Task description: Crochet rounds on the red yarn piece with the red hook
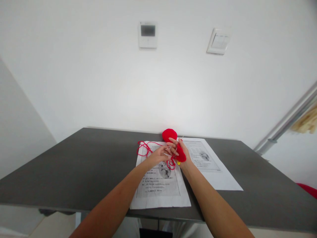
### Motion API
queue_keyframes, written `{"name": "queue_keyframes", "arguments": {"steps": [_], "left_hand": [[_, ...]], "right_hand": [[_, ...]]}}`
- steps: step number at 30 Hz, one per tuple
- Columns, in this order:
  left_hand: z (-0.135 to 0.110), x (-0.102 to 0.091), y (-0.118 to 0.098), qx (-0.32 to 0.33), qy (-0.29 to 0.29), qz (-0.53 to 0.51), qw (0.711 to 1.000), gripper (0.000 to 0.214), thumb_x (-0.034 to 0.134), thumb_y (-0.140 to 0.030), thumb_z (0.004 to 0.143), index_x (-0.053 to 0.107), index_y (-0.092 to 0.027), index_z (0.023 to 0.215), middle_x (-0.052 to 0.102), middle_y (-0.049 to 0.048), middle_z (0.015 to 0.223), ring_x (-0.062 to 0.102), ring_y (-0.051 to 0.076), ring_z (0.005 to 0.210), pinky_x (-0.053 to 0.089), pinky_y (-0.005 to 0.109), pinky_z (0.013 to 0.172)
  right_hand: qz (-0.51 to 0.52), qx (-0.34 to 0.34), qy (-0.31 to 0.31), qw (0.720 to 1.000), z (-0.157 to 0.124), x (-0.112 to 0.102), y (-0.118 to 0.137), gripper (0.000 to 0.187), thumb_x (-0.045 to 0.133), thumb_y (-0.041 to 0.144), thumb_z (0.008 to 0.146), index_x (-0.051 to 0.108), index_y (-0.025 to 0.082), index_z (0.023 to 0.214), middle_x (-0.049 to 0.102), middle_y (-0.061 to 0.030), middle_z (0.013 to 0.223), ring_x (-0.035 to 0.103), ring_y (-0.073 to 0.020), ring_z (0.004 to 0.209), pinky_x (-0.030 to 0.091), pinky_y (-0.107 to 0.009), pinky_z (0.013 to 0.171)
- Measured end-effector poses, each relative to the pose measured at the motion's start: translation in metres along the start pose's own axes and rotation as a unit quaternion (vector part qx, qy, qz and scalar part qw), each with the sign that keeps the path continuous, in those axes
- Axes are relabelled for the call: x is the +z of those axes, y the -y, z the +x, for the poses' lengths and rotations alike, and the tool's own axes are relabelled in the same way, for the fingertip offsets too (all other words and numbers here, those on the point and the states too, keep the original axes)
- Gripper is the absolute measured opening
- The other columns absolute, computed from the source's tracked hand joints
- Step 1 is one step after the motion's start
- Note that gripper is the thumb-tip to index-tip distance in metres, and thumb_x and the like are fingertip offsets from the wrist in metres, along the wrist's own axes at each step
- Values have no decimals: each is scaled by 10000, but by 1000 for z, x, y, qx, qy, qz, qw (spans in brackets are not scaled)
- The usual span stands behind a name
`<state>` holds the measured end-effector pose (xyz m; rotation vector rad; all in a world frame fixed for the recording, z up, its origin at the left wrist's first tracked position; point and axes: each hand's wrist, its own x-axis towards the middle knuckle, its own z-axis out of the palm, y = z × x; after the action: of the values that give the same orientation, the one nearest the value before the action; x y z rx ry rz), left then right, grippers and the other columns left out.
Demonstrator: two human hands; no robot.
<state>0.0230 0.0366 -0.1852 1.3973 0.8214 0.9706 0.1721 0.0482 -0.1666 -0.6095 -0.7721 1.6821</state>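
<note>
A small red crocheted piece (181, 154) rests against the palm of my right hand (186, 158), whose fingers curl over it. A thin pale shaft, like a crochet hook (182, 137), sticks out above that hand. At the lower edge of the piece hangs a yellow stitch marker (178, 162). My left hand (159, 156) meets the right one, its fingertips closed around the red yarn (170, 164) that loops below; the exact pinch is small and partly hidden. Just beyond both hands sits a red yarn ball (169, 134).
Two printed sheets lie on the dark table: a near sheet (158, 198) under my hands and a right sheet (226, 180). A loose strand of yarn (141, 148) curls on the left. Behind stands a white wall with a panel (148, 41) and a switch (219, 41).
</note>
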Motion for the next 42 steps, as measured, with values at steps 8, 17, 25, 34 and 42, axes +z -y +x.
{"name": "queue_keyframes", "arguments": {"steps": [8, 17, 25, 34, 42], "left_hand": [[-5, -9, 1, -114, 142, 108, 977, 314, 590, -347, 926, 599, -151, 1170, 642, 77, 1115, 648, 192, 916, 570, 377, 774], [4, -24, 1, -90, 39, 126, 987, 283, 582, -353, 931, 612, -141, 1117, 655, 64, 1031, 646, 162, 835, 567, 342, 721], [8, -32, -5, -53, -112, 109, 986, 261, 580, -351, 933, 617, -135, 1075, 654, 49, 969, 636, 141, 772, 560, 310, 671], [2, -41, -15, 0, -271, 57, 961, 310, 590, -354, 925, 606, -148, 1157, 643, 82, 1122, 647, 192, 926, 568, 380, 779], [5, -57, -13, 37, -374, 2, 927, 341, 590, -348, 925, 583, -157, 1207, 622, 96, 1186, 636, 214, 996, 558, 421, 836]], "right_hand": [[19, 6, 0, 1000, 0, -4, 0, 376, 419, 429, 976, 703, 187, 931, 768, -53, 773, 415, -86, 376, 464, -225, 447], [11, 4, 12, 1000, 4, -5, -3, 390, 482, 518, 931, 676, 186, 997, 764, -132, 957, 716, -245, 937, 571, -365, 748], [-22, 15, 8, 1000, 2, -3, -3, 424, 454, 536, 939, 677, 177, 973, 765, -144, 958, 715, -261, 947, 572, -396, 745], [-96, 32, -22, 995, -1, 2, -5, 460, 489, 577, 911, 709, 173, 896, 747, -90, 718, 655, -174, 563, 452, -243, 451], [-176, 26, -54, 983, 3, -2, -12, 493, 568, 611, 848, 738, 150, 814, 630, -26, 449, 457, -116, 336, 286, -229, 340]]}}
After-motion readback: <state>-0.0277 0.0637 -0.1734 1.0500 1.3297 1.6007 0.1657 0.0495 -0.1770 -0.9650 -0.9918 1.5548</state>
